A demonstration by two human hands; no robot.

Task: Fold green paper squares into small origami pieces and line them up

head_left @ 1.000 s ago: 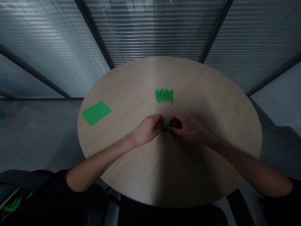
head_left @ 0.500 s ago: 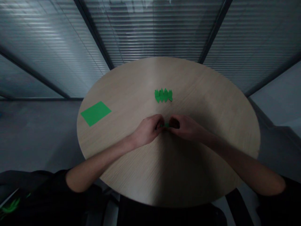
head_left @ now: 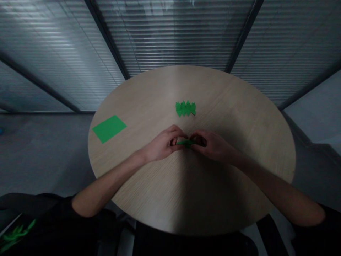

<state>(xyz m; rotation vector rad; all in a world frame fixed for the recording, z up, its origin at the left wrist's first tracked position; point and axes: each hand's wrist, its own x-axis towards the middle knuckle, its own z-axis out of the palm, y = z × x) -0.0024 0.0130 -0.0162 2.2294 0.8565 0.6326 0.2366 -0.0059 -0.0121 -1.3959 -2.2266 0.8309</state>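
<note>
Pinching: the left hand (head_left: 162, 144) and the right hand (head_left: 215, 146) meet at one small green piece (head_left: 186, 142).
Left hand: fingers curled round, thumb and fingertips almost closed together on the left end of the piece.
Right hand: curled likewise, gripping the right end; a dark hollow shows between thumb and forefinger.
Piece: near the middle of the counter (head_left: 149, 97), between the two hands, mostly hidden by the fingers; its exact shape, and whether it touches the wood, cannot be told.
Row: a green row (head_left: 185, 108) of pointed shapes, side by side, lies beyond the hands and apart from them; whether the shapes are joined cannot be told.
Sheet: one flat green sheet (head_left: 109, 129), near the left edge of the counter, well apart from both hands, with no crease visible.
Done: judging by their like outlines, the shapes in the row appear finished.
Remaining: the piece seems part-worked, being held at both ends; the sheet looks unworked.
</note>
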